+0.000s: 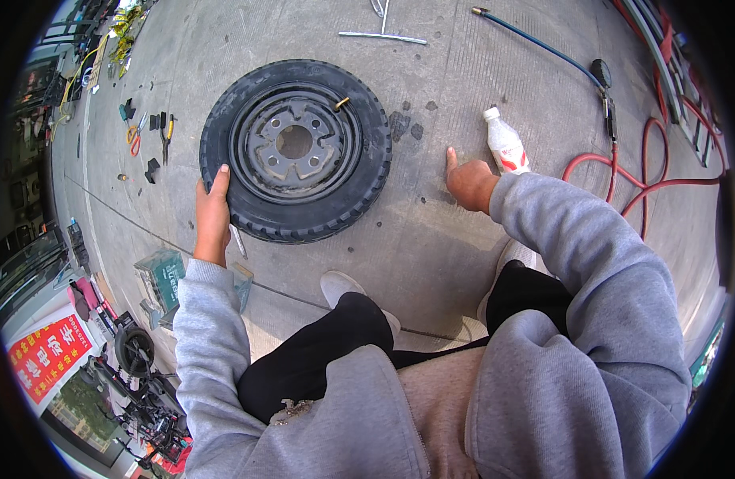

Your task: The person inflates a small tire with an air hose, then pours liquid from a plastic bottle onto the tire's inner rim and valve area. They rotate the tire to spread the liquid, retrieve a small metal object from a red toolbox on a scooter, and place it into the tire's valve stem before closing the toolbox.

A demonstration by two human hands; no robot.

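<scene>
Nearest are the gray jacket [367, 415] and black trousers [304, 351], with 2 pale shoes [340, 287] on the concrete floor [431, 267]. Beside the left forearm is a teal box [162, 275].

The left hand [213, 214] is clamped on the left edge of the tire [304, 221] — thumb on the sidewall, the other fingers mostly hidden by the hand and the edge. The right hand [470, 182] is apart from the tire, to its right, its index finger stretched out ahead and the others curled in; I cannot tell whether the curl holds anything.

The tire is ahead of the person, left of center, around a black wheel [294, 172] with 1 large central hole, 4 smaller ones about it and a brass-colored valve [341, 104]. A white bottle [507, 142] lies just beside the right hand. Farther right runs a red hose [663, 184] — at its end a gauge [600, 73] and a blue hose [535, 37].

Left of the tire are pliers [167, 140] and an orange-handled tool [134, 142]. A T-shaped bar [383, 37] lies beyond the tire. Off at the far left is a red banner [50, 355].
</scene>
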